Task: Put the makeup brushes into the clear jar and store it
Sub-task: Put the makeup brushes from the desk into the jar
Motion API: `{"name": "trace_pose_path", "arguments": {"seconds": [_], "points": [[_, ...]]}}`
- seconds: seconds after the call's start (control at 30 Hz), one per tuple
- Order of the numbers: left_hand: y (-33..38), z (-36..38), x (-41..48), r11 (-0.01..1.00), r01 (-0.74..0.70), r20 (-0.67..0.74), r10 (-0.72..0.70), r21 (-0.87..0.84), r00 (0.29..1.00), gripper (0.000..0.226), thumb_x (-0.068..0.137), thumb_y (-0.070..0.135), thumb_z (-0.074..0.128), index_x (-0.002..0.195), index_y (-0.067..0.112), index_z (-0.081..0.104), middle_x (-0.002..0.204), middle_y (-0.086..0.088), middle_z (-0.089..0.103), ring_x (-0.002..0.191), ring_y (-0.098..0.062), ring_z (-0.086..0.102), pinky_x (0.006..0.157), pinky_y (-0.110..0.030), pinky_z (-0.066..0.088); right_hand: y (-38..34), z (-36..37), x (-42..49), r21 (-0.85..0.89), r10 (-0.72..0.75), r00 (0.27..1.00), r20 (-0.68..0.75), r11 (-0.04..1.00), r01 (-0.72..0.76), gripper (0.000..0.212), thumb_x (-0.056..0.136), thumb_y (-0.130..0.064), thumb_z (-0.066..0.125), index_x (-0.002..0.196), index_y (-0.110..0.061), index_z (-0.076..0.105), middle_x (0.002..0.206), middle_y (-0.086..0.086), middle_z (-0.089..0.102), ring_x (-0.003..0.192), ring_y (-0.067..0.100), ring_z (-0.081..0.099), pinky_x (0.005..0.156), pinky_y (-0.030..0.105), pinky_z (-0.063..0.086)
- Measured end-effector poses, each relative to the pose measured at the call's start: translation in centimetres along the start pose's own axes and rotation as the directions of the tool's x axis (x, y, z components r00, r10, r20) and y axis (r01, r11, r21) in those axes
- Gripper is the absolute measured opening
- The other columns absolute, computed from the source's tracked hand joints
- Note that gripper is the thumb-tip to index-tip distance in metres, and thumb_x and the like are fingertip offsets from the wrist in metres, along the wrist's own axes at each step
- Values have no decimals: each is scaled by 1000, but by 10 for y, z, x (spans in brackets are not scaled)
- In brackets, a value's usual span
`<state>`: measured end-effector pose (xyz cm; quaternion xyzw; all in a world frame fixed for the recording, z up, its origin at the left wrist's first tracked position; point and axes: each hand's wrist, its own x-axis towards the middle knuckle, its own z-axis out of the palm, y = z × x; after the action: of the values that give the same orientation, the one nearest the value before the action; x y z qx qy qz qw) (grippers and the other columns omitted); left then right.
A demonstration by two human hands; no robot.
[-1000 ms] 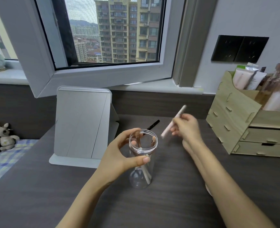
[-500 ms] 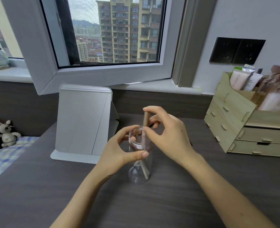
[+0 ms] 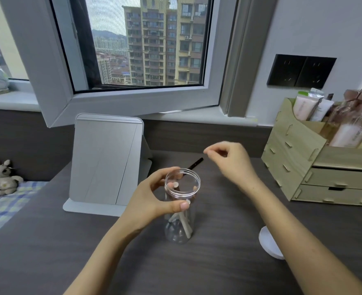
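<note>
A clear jar (image 3: 181, 228) stands upright on the dark desk, with pale-handled makeup brushes (image 3: 184, 223) leaning inside it. My left hand (image 3: 152, 201) grips the jar near its open rim. My right hand (image 3: 229, 160) hovers behind and to the right of the jar, fingers loosely curled and holding nothing. A black brush (image 3: 196, 163) lies on the desk behind the jar, just left of my right hand. A white round lid (image 3: 268, 242) lies on the desk to the right, partly hidden by my right forearm.
A grey folding mirror stand (image 3: 105, 165) stands left of the jar. A wooden drawer organizer (image 3: 322, 167) holding tubes and bottles sits at the right. An open window sash (image 3: 120, 101) overhangs the back of the desk. Plush toys (image 3: 4, 177) lie at the far left.
My right hand lowered a pale brush into the jar, let it go, then lifted away up and to the right, empty. My left hand stayed on the jar.
</note>
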<state>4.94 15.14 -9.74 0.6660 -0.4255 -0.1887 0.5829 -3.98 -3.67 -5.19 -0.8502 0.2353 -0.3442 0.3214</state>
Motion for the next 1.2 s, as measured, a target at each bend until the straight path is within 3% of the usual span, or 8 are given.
{"name": "trace_pose_path", "arguments": {"seconds": [0.1, 0.3, 0.47, 0.63, 0.73, 0.83, 1.0, 1.2], "points": [[-1, -4, 0, 1000, 9, 3, -9, -28, 1000, 69, 40, 40, 84, 105, 45, 61, 107, 31, 68, 99, 9, 63, 78, -5, 47, 37, 28, 13, -316, 107, 978, 180, 948, -46, 26, 87, -13, 54, 108, -16, 69, 115, 4, 70, 107, 22, 62, 91, 28, 43], [0, -7, -2, 999, 13, 1, -13, -35, 1000, 69, 38, 41, 83, 104, 47, 61, 108, 32, 67, 100, 10, 62, 79, -4, 46, 87, 90, 36, -676, 91, 891, 444, 687, 267, 53, 92, -9, 41, 143, -17, 30, 150, 5, 37, 132, 32, 35, 105, 41, 31], [-2, -5, -3, 1000, 21, -4, -21, -20, 1000, 74, 40, 43, 82, 109, 45, 59, 111, 32, 65, 102, 9, 62, 82, -7, 47, 92, 104, 49, -802, -53, 868, 494, 358, 478, 30, 92, -10, 40, 118, -7, 54, 121, 10, 58, 115, 31, 46, 95, 40, 33], [-4, -6, -3, 1000, 25, -8, -25, -19, 1000, 70, 40, 42, 83, 106, 49, 60, 112, 30, 66, 105, 7, 62, 86, -12, 46, 91, 87, 43, -827, -165, 888, 430, 323, 460, 13, 81, -15, 59, 92, -13, 66, 96, 5, 69, 97, 26, 58, 81, 34, 40], [-4, -5, -2, 1000, 20, -3, -20, -13, 1000, 70, 40, 44, 83, 106, 51, 59, 112, 30, 65, 104, 7, 62, 85, -10, 45, 82, 63, 31, -636, -75, 950, 303, 726, 260, 21, 90, -19, 50, 106, -9, 60, 105, 8, 64, 104, 30, 54, 85, 36, 39], [-3, -5, -2, 1000, 18, -3, -18, -20, 1000, 69, 41, 44, 83, 106, 50, 59, 112, 31, 65, 104, 8, 62, 83, -7, 45, 46, 30, 15, -109, -19, 997, 77, 994, 27, 14, 85, -14, 61, 97, -8, 64, 81, 1, 61, 73, 8, 58, 69, 28, 43], [-3, -5, -3, 1000, 15, -6, -15, -14, 1000, 67, 44, 43, 83, 107, 48, 60, 111, 30, 66, 105, 6, 62, 91, -17, 44, -33, -21, -16, 673, -22, 996, -83, 736, 73, 25, 86, 4, 56, 102, -15, 55, 78, 7, 62, 63, 3, 58, 53, 18, 48], [-3, -5, -3, 1000, 20, -11, -20, 1, 1000, 70, 43, 43, 84, 109, 47, 61, 114, 23, 68, 110, 2, 61, 100, -25, 43, -58, -8, -44, 524, -224, 975, 1, 830, 190, 80, 84, 3, 60, 130, -53, 26, 83, 22, 60, 75, 20, 61, 71, 26, 55]]}}
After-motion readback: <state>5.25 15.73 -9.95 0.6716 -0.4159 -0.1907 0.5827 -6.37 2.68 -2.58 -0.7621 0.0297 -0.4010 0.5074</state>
